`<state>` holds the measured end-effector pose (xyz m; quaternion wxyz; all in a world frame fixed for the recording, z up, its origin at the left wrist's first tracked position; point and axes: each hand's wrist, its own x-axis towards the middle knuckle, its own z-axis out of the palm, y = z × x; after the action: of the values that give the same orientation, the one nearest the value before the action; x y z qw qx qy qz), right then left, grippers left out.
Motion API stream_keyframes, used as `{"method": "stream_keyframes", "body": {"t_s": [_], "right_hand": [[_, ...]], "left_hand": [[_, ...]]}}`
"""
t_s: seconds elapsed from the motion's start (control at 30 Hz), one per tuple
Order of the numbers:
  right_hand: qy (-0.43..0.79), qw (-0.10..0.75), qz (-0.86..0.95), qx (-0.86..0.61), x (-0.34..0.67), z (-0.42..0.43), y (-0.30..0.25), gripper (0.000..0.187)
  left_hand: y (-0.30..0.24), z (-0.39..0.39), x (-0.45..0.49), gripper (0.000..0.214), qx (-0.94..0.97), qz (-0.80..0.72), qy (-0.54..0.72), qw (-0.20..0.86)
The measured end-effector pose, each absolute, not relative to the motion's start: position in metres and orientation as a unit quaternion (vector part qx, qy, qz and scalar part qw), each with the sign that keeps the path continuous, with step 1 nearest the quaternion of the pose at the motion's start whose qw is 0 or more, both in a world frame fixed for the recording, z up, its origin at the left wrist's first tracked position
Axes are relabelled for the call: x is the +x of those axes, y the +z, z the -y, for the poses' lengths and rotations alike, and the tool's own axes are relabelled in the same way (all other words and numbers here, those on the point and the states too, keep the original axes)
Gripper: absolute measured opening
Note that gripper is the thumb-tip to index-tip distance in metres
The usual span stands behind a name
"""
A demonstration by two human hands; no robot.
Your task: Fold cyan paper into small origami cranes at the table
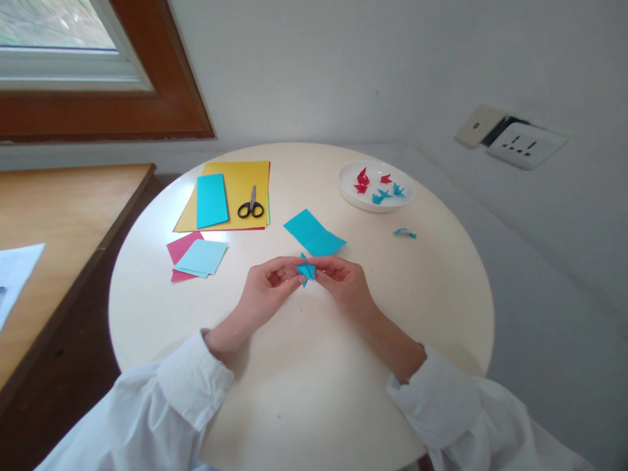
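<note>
Your left hand [263, 284] pinched one side of the small folded blue paper [307, 271], and your right hand [350, 286] pinched the other side. A bigger blue sheet [316, 234] lay just past both hands. Farther out, beyond your right hand, sat a white dish [349, 180].

Pale walls [304, 78] back the round worktop [294, 405]. Past its left edge, a wooden desk [83, 216] stands below a brown-framed window [73, 69].

A white sheet [18, 278] lies on a wooden desk [81, 206] near a brown window frame [169, 91].
</note>
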<state>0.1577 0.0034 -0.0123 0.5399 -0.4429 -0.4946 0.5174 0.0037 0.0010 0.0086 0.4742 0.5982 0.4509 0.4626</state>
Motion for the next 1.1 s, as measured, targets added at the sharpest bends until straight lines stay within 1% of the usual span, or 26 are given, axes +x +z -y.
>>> {"method": "stream_keyframes", "body": {"t_s": [0.23,0.37,0.53,0.63,0.8,1.1], "right_hand": [[0.482,0.537,0.527,-0.448,0.155,0.0,-0.013,0.014],[0.448,0.537,0.554,-0.452,0.154,0.001,-0.012,0.011],[0.395,0.546,0.583,-0.454,0.154,-0.002,-0.016,0.006],[0.383,0.549,0.588,-0.454,0.154,-0.002,-0.017,0.005],[0.398,0.523,0.588,-0.472,0.153,-0.002,-0.016,0.006],[0.419,0.51,0.567,-0.493,0.152,-0.003,-0.015,0.011]], "left_hand": [[0.003,-0.003,0.002,0.013,0.602,-0.479,0.461,0.442],[0.001,-0.004,0.001,0.009,0.622,-0.456,0.479,0.419],[-0.002,-0.007,0.001,0.003,0.644,-0.436,0.511,0.366],[-0.004,-0.007,0.001,0.005,0.643,-0.44,0.5,0.379],[-0.004,-0.007,0.001,0.012,0.633,-0.476,0.452,0.411],[0.001,-0.006,0.003,0.015,0.598,-0.499,0.447,0.439]]}}
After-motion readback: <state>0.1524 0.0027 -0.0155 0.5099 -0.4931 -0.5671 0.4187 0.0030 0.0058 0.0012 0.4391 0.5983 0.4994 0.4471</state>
